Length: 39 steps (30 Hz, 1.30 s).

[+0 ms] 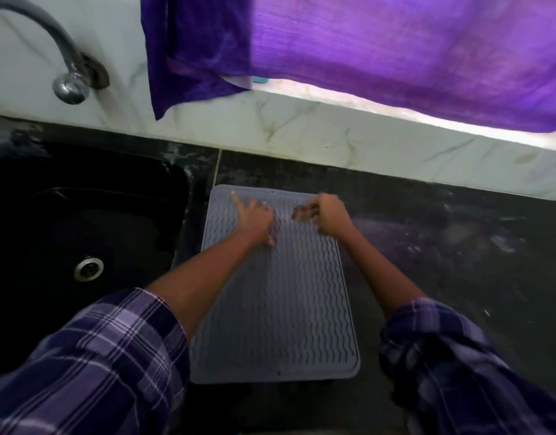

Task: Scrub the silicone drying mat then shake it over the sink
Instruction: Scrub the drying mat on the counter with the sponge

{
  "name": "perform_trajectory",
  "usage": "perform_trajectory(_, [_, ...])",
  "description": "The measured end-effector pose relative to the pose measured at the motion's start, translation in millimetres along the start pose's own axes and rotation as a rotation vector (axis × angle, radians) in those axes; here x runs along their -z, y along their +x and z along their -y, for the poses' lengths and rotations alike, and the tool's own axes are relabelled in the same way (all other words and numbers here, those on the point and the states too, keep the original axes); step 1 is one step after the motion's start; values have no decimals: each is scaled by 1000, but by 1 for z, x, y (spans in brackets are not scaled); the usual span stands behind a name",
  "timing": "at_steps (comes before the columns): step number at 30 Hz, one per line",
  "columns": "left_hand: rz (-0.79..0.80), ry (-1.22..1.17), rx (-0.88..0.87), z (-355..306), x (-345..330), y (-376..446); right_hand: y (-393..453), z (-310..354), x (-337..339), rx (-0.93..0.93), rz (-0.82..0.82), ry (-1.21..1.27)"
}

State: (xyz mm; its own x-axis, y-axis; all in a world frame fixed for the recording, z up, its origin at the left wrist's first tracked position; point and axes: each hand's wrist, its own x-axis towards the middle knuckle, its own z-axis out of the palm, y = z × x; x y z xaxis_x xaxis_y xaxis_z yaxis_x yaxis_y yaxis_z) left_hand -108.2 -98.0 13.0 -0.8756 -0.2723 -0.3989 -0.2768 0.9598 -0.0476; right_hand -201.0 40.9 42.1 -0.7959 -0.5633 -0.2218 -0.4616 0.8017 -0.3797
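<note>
A grey silicone drying mat (280, 312) with wavy ridges lies flat on the dark counter, just right of the sink. My left hand (254, 218) rests on the mat's far left part, fingers spread and index finger pointing toward the far corner. My right hand (328, 215) sits over the mat's far right part with its fingers curled around a small dark object (303, 212), blurred, so I cannot tell what it is. Both forearms stretch over the mat from rolled-up plaid sleeves.
A black sink (82, 246) with a metal drain (89, 268) lies to the left. A curved tap (60, 58) comes out of the marble wall above it. A purple curtain (380, 48) hangs over the window ledge. Dark counter (458, 246) extends right.
</note>
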Motion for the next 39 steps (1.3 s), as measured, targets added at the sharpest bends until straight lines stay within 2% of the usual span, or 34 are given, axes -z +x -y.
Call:
perform_trajectory(4, [11, 84, 90, -12, 5, 35, 63, 3, -20, 39, -18, -154])
perform_trajectory(6, [60, 127, 124, -13, 7, 47, 71, 0, -35, 77, -59, -230])
perform_trajectory(8, [86, 174, 120, -12, 13, 54, 65, 0, -36, 34, -45, -260])
perform_trajectory(10, [84, 214, 96, -11, 18, 58, 43, -3, -34, -18, 82, -228])
perform_trajectory(15, [71, 225, 58, -7, 21, 51, -77, -23, -39, 180, 453, -243])
perform_trajectory(17, [126, 199, 40, -5, 27, 46, -75, -23, -19, 250, 614, -244])
perform_trajectory(18, [153, 191, 27, -3, 30, 44, -62, -18, -8, 274, 628, -227])
perform_trajectory(19, [171, 184, 16, -2, 31, 44, -46, -14, 0, 266, 573, -189])
perform_trajectory(21, [185, 180, 9, 2, 30, 43, -5, -10, 2, 169, 350, -89])
perform_trajectory(22, [179, 184, 6, 2, 28, 43, 14, -7, -2, 126, 248, -120])
perform_trajectory(25, [164, 203, -1, 1, 26, 41, 31, 3, -29, 82, 95, -292])
perform_trajectory(29, [161, 190, 7, 3, 26, 44, -25, -7, -42, 139, 202, -354])
perform_trajectory(32, [155, 182, 4, 3, 28, 46, -80, -10, -41, 185, 431, -401])
perform_trajectory(35, [167, 198, 13, 3, 30, 45, -69, -3, -21, 232, 649, -308])
perform_trajectory(36, [162, 207, 14, 3, 28, 45, -52, 0, -14, 198, 632, -257])
perform_trajectory(38, [156, 219, 16, 3, 23, 46, -6, 8, -12, 137, 441, -224])
perform_trajectory(39, [160, 217, 19, 2, 20, 46, 14, 12, -15, 97, 338, -307])
